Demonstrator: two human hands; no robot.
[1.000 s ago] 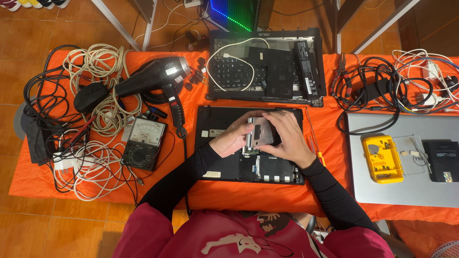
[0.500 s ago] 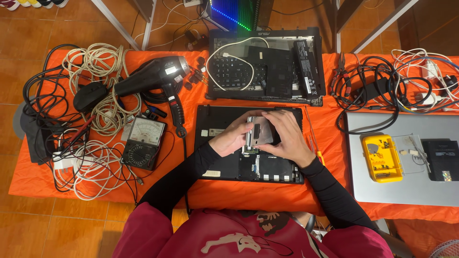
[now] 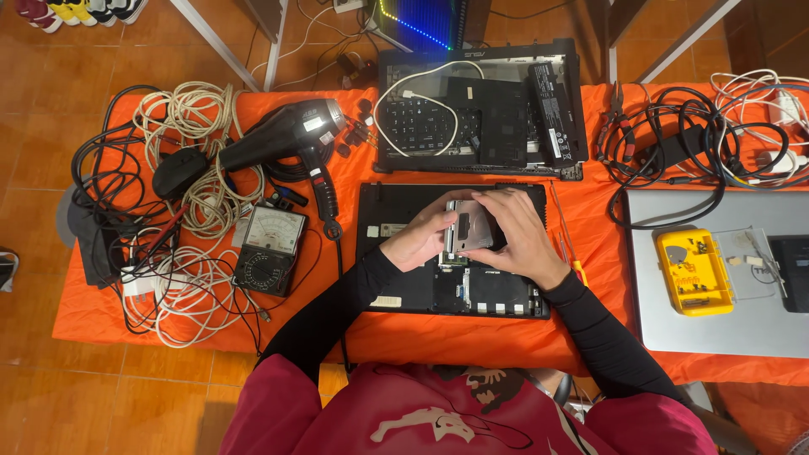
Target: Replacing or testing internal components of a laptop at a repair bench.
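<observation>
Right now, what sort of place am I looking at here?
Likely a home electronics repair bench: an opened laptop base under both hands, an analog multimeter and a yellow parts case, all on an orange cloth-covered table over a tiled floor.

Looked like a home electronics repair corner, set up on a tiled floor (image 3: 50, 50). Showed 1 table under an orange cloth (image 3: 472, 337), crowded with 2 opened laptops, far (image 3: 476, 109) and near (image 3: 451, 291). Held tangled cables (image 3: 181, 126) at left beside an analog multimeter (image 3: 270, 248) and a black hair dryer (image 3: 282, 135). Kept a yellow screw tray (image 3: 693, 271) on a grey laptop lid (image 3: 716, 329) at right. Had shoes (image 3: 76, 10) lying far left.
</observation>
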